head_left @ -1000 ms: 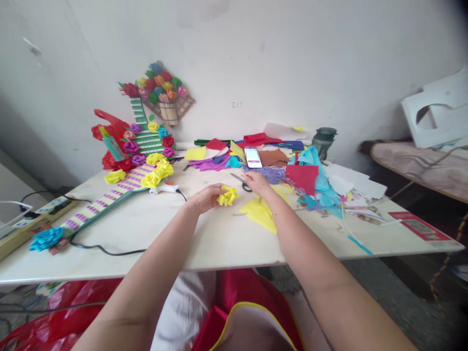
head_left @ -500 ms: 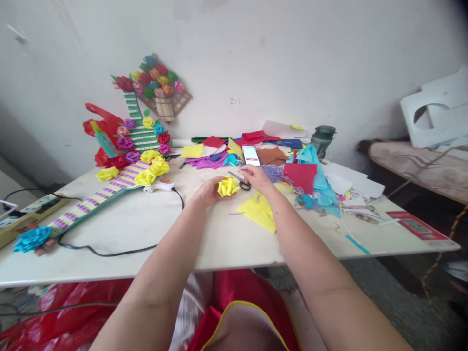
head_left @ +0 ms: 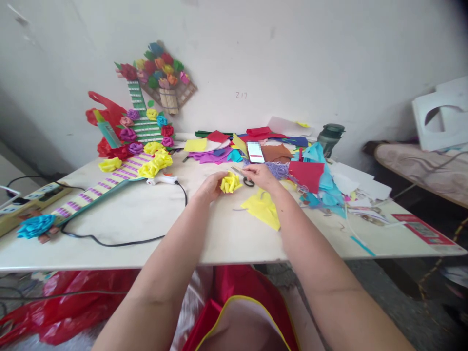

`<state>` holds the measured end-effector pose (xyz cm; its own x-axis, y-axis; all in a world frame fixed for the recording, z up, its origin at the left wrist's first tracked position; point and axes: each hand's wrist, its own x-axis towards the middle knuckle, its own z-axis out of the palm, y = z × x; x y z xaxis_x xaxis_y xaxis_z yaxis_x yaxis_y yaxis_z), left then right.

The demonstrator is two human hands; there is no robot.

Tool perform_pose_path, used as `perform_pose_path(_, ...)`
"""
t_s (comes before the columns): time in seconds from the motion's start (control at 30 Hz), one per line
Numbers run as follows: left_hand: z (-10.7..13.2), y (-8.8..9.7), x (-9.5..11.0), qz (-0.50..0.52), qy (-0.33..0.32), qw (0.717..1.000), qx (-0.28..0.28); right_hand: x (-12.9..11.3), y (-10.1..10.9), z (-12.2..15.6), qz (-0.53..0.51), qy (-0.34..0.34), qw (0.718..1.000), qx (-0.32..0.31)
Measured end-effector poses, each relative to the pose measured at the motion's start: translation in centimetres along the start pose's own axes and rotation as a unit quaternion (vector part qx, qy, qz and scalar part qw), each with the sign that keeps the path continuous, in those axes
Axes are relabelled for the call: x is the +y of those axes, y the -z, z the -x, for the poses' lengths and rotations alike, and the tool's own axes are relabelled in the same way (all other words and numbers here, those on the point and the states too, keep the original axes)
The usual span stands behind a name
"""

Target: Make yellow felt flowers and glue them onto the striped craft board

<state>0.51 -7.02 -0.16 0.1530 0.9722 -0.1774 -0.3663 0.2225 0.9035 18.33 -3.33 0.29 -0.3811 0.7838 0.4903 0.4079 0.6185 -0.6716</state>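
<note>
A yellow paper flower (head_left: 230, 183) with folded petals rests in my left hand (head_left: 212, 187), whose fingers curl around its left side. My right hand (head_left: 258, 174) is just right of the flower, thumb and fingertips pinched together. Whatever they pinch is too small to make out. Directly under these fingertips are scissors (head_left: 249, 183), the dark handle toward me and the blades pointing up-left behind the flower. A crumpled yellow paper sheet (head_left: 261, 209) lies on the table below my right wrist.
Left stands a guitar-shaped craft (head_left: 106, 184) with paper flowers. A white glue gun (head_left: 163, 180) trails a black cord. Behind my hands are a phone (head_left: 255, 152), coloured paper (head_left: 212, 151) and purple yarn (head_left: 278, 169). A dark bottle (head_left: 330, 139) stands at the back right.
My right hand has lowered slightly toward the scissors; the thin pale strip seen at its fingertips no longer shows clearly. My left hand keeps the flower. The view has shifted slightly.
</note>
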Motion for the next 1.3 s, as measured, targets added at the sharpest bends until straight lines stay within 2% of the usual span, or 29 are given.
perform_pose_path(0.23, -0.2, 0.1, 0.0, -0.048, -0.018, 0.997, 0.052, -0.6, 0.0, 0.0, 0.014, 0.003, 1.0, 0.004)
perform_pose_path(0.47, -0.3, 0.1, -0.2, -0.054, -0.018, 0.997, 0.056, -1.2, 0.1, 0.5, 0.026, -0.021, 0.997, -0.066)
perform_pose_path(0.67, -0.5, 0.2, -0.1, -0.04, -0.011, 0.996, 0.073, -0.8, 0.4, 0.5, 0.086, -0.032, 0.992, -0.084)
perform_pose_path(1.0, -0.5, 0.1, -0.2, -0.03, 0.008, 0.997, 0.071, -2.4, 0.5, 0.7, 0.174, -0.027, 0.983, -0.059)
perform_pose_path(1.3, -0.8, 0.0, -0.6, -0.039, 0.007, 0.998, 0.05, -2.2, 0.2, 0.4, 0.172, -0.015, 0.984, -0.051)
